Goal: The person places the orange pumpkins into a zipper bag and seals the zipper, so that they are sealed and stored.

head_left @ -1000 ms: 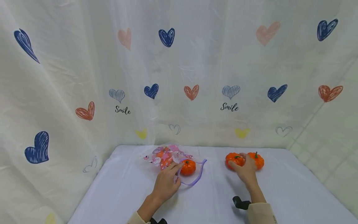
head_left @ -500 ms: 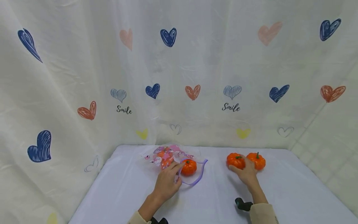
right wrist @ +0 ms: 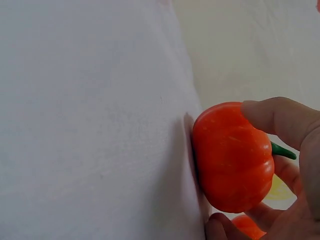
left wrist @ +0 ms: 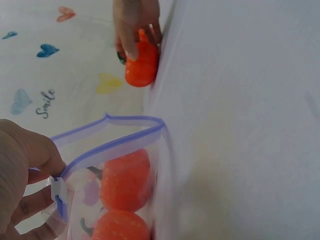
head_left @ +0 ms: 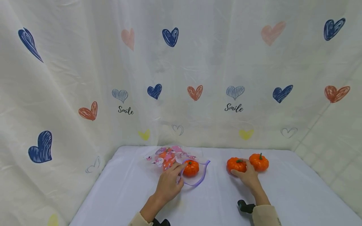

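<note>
My left hand [head_left: 169, 183] pinches the purple-rimmed mouth of a clear zip bag [head_left: 201, 179] printed with pink and orange figures. In the left wrist view the bag's mouth gapes, with a white slider [left wrist: 59, 192] by the fingers. Inside lie small orange toy pumpkins [left wrist: 125, 180], one [head_left: 191, 169] near the mouth. To the right, my right hand [head_left: 249, 175] grips another orange pumpkin [head_left: 235, 164], thumb on one side and fingers on the other. The right wrist view shows this pumpkin [right wrist: 232, 157] with its green stem toward the palm, close against the white cloth.
One more orange pumpkin [head_left: 258, 162] stands just right of the right hand, near the table's back edge. A white cloth covers the table [head_left: 209, 204]. Behind it hangs a pale curtain [head_left: 209, 125] with printed hearts. Dark wrist mounts [head_left: 245, 206] stick out beside the forearms.
My right hand has shifted the gripped pumpkin slightly left and toward me, widening the gap to the other pumpkin. The left hand keeps its hold on the bag.
</note>
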Demonstrator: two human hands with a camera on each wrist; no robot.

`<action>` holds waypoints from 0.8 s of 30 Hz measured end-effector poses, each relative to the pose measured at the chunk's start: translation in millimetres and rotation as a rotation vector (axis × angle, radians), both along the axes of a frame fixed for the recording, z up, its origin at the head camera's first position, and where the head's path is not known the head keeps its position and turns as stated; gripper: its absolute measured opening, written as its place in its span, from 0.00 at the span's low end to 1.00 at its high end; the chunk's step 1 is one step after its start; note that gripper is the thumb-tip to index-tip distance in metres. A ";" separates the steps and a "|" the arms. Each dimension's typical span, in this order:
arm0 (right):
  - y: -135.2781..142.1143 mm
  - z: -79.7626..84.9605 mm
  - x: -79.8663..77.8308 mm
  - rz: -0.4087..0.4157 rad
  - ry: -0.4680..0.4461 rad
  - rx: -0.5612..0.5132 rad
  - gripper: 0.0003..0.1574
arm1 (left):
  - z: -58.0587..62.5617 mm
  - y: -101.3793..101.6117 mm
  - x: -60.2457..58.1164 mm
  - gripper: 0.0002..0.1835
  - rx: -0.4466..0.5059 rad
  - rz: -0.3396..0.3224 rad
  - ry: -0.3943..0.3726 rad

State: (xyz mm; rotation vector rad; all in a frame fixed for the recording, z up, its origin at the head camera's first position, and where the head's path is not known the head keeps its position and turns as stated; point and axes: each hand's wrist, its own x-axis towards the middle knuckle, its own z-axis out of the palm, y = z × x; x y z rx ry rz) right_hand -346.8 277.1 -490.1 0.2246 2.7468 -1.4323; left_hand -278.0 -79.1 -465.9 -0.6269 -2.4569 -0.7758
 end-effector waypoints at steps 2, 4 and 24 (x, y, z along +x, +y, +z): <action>-0.4 0.3 0.2 0.001 0.001 -0.005 0.53 | 0.5 0.1 0.2 0.29 -0.003 0.005 -0.003; -1.0 0.8 0.2 0.000 0.005 -0.006 0.52 | 0.9 0.0 0.3 0.29 -0.007 0.009 -0.007; -1.8 0.0 0.8 0.031 0.033 -0.009 0.49 | 1.7 -1.8 -0.7 0.30 0.002 0.005 -0.020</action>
